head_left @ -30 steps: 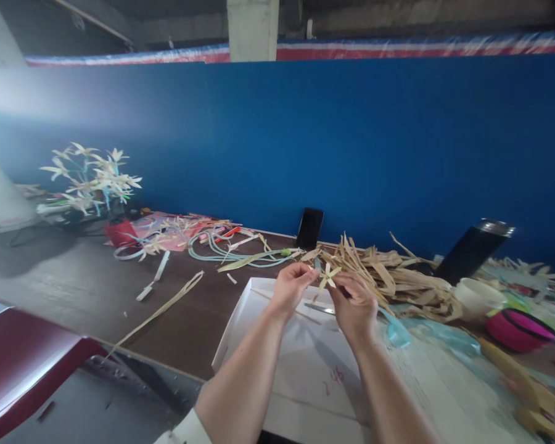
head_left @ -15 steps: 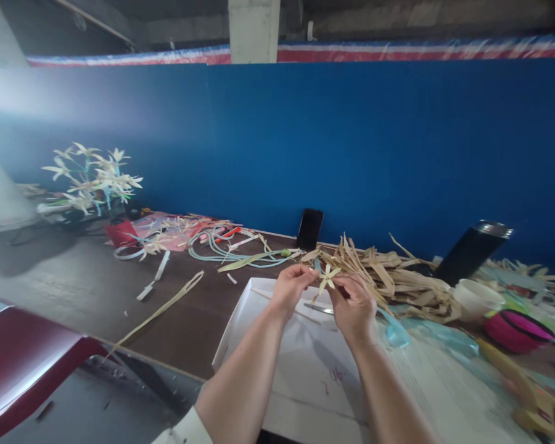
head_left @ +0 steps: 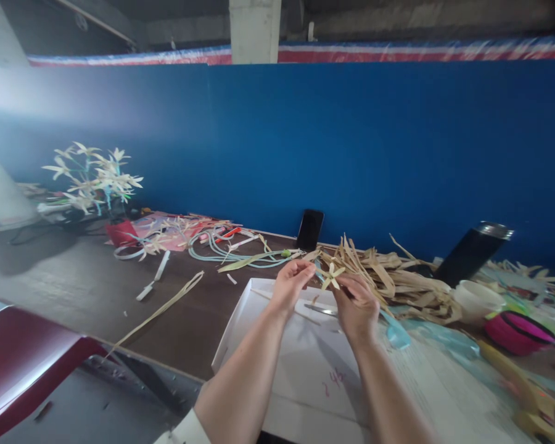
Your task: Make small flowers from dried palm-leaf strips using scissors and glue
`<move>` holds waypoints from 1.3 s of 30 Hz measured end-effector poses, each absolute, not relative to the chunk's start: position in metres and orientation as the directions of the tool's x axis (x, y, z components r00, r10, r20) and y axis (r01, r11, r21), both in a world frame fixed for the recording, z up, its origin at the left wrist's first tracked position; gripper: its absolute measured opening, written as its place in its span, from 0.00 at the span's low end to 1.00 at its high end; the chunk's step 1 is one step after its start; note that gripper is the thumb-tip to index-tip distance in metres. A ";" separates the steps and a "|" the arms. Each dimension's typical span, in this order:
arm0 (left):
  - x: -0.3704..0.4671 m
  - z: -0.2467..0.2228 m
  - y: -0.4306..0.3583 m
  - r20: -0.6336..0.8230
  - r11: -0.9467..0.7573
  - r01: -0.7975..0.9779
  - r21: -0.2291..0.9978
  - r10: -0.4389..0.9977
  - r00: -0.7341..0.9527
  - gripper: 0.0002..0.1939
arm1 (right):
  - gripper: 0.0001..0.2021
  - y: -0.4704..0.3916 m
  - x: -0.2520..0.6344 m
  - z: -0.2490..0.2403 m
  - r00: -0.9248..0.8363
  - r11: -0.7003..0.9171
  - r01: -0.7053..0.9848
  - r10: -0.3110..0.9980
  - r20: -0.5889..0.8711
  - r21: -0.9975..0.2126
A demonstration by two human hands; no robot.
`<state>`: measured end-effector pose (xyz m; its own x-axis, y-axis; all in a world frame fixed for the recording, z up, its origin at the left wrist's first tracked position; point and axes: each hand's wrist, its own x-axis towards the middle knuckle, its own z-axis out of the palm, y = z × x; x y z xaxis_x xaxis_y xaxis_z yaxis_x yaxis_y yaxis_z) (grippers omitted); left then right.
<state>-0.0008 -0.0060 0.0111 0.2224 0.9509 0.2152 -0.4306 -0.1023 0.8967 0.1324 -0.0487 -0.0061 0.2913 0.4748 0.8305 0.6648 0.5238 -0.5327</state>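
Observation:
A pale cream flower with narrow, pointed petals [head_left: 332,277] is held up over a shallow white box lid [head_left: 296,376]. My right hand [head_left: 358,306] pinches it from the right, with the fingers closed behind the petals. My left hand [head_left: 292,288] is also closed in a pinch, its fingertips close to the flower's left petals. Whatever lies between those fingertips is too small to make out. A light blue strip [head_left: 319,267] shows between the two hands. Below them, a metal blade-like tool [head_left: 320,309] and a thin stick [head_left: 308,318] lie in the lid.
Dried husks [head_left: 398,280] are heaped behind my right hand. A phone [head_left: 310,229] leans on the blue partition [head_left: 351,142]. A black flask [head_left: 472,251], white cup [head_left: 476,299] and pink pouch [head_left: 520,332] stand right. Finished flowers [head_left: 97,176] and coiled light-blue cords [head_left: 203,251] are left.
The flower and my right hand have shifted slightly right, and the flower has turned a little. My left hand has barely moved, so the gap between the hands is wider.

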 end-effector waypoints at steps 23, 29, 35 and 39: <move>-0.006 0.023 -0.030 0.697 -0.722 -0.027 0.691 0.657 0.287 0.14 | 0.05 -0.053 0.131 -0.003 0.170 0.487 0.779 0.441 0.881 -0.395; -0.009 0.025 -0.030 0.657 -0.652 -0.102 0.752 0.726 0.202 0.17 | 0.03 -0.048 0.134 -0.004 0.357 0.463 0.686 0.459 0.813 -0.562; -0.009 0.022 -0.025 0.557 -0.541 -0.184 0.821 0.829 0.047 0.18 | 0.09 -0.046 0.138 -0.002 0.514 0.459 0.420 0.591 0.621 -0.783; -0.006 0.017 -0.022 0.566 -0.546 -0.198 0.814 0.822 0.064 0.16 | 0.15 -0.045 0.135 -0.003 0.563 0.476 0.243 0.641 0.522 -0.845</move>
<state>-0.0063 -0.0219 0.0172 0.0642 0.8217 0.5663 -0.1979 -0.5458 0.8142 0.1346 -0.0446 -0.0029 0.5625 0.6410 0.5222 0.2429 0.4756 -0.8455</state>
